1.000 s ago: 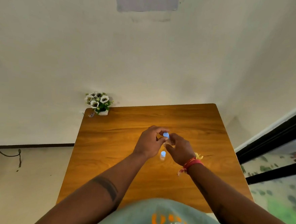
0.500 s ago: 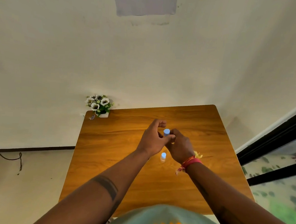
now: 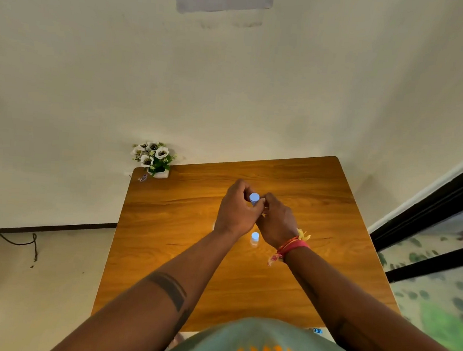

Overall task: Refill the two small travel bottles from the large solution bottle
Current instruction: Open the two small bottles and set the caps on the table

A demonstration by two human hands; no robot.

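Over the wooden table [image 3: 181, 254], my left hand [image 3: 234, 211] and right hand [image 3: 277, 223] close together around a small blue-capped bottle [image 3: 254, 197], fingers pinching it just below the cap; a second blue-capped travel bottle [image 3: 254, 238] stands upright on the table beneath my wrists; a flower pot [image 3: 155, 157] sits at the far left corner.

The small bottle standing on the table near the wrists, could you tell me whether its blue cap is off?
No, the small bottle stands on the wooden table with its blue cap on top.
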